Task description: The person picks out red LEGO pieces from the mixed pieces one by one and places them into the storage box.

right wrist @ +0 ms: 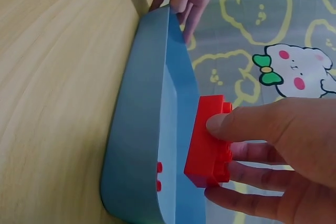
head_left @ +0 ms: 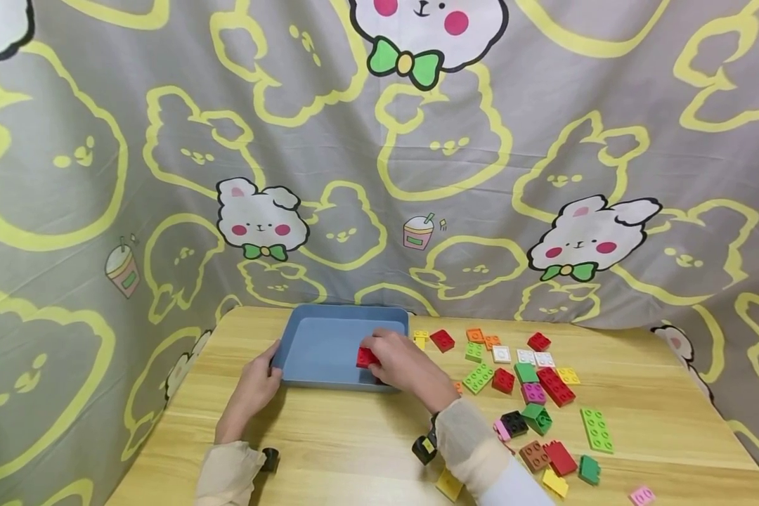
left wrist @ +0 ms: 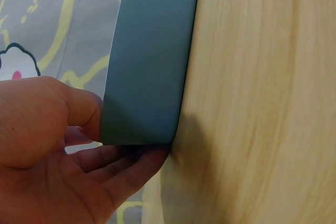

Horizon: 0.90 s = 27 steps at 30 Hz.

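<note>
A shallow blue tray (head_left: 322, 348) lies toward the back of the wooden table. My left hand (head_left: 256, 386) grips its left end, with the thumb at the rim and the other fingers against the outside, low down, in the left wrist view. Over the tray's right part, my right hand (head_left: 405, 362) pinches a red toy brick (right wrist: 206, 142) between thumb and fingers. In the right wrist view the brick is tilted on its side, studs toward the fingers. Two red studs (right wrist: 159, 177) of another brick show just above the tray's near rim; the rest of it is hidden.
Loose toy bricks of several colours lie to the right of the tray, among them a long red brick (head_left: 555, 386), a light green brick (head_left: 597, 430) and a black brick (head_left: 514, 423). A yellow brick (head_left: 449, 485) lies by my right sleeve. A patterned curtain (head_left: 329, 161) hangs behind the table.
</note>
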Each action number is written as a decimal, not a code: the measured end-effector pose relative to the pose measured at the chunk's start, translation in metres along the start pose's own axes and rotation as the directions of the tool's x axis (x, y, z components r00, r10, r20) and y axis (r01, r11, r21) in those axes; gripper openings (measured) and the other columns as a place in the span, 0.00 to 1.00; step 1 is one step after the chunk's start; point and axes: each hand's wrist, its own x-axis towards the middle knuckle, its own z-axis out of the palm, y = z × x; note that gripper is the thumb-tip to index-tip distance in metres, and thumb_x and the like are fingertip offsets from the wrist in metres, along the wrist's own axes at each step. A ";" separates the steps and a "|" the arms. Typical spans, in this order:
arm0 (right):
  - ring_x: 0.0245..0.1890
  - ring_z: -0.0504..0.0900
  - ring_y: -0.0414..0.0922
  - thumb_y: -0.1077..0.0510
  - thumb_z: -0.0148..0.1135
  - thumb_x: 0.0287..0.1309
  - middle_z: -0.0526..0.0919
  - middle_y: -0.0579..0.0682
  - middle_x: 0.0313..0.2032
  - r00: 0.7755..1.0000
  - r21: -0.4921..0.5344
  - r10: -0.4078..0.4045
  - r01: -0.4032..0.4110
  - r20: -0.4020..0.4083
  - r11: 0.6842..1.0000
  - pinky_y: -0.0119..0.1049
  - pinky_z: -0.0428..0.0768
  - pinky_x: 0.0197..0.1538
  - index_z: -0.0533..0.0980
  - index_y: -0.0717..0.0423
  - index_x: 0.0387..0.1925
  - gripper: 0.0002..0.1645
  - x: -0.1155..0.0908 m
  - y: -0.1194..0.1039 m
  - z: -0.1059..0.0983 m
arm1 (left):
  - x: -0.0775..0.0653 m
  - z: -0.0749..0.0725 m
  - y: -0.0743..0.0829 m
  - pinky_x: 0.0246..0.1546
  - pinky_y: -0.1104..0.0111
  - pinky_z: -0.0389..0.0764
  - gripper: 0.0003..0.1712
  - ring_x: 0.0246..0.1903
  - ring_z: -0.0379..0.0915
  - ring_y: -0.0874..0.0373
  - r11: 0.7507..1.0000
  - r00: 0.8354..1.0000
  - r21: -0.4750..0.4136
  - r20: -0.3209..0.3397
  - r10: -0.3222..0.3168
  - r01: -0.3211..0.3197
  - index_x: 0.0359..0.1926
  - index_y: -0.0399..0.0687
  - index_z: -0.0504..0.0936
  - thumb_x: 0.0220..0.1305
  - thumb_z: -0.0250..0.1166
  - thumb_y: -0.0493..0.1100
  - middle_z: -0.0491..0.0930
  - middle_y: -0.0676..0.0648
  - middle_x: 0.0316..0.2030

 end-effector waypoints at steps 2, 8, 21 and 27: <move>0.33 0.78 0.42 0.58 0.70 0.54 0.81 0.49 0.36 1.000 -0.002 -0.007 0.007 0.005 1.000 0.33 0.82 0.38 0.83 0.56 0.43 0.14 0.005 -0.001 0.002 | 0.001 -0.001 0.000 0.21 0.66 0.66 0.36 0.25 0.69 0.49 1.000 1.000 0.000 -0.002 -0.005 0.005 0.72 0.26 0.57 0.62 0.50 0.28 0.62 0.22 0.65; 0.34 0.78 0.41 0.56 0.70 0.54 0.82 0.49 0.36 0.999 -0.002 -0.032 0.032 0.023 0.999 0.32 0.81 0.37 0.84 0.55 0.41 0.12 0.018 -0.006 0.010 | 0.001 -0.001 -0.001 0.21 0.65 0.67 0.36 0.17 0.58 0.57 1.000 1.000 -0.006 0.011 -0.012 0.012 0.73 0.27 0.56 0.63 0.49 0.28 0.62 0.22 0.65; 0.30 0.76 0.39 0.58 0.70 0.54 0.80 0.45 0.30 0.997 0.019 -0.038 0.037 0.066 0.999 0.30 0.78 0.33 0.83 0.54 0.35 0.06 0.033 -0.008 0.036 | 0.001 -0.001 -0.001 0.22 0.64 0.67 0.35 0.25 0.68 0.46 1.000 1.000 0.001 -0.006 0.001 -0.001 0.72 0.26 0.57 0.63 0.49 0.28 0.61 0.23 0.66; 0.28 0.74 0.38 0.58 0.70 0.54 0.79 0.43 0.27 0.993 0.031 -0.024 0.021 0.115 0.999 0.30 0.77 0.32 0.83 0.54 0.32 0.04 0.038 -0.009 0.040 | 0.000 0.001 -0.002 0.25 0.63 0.68 0.35 0.41 0.70 0.41 1.000 1.000 0.004 -0.004 0.014 -0.014 0.71 0.25 0.57 0.62 0.50 0.28 0.61 0.23 0.66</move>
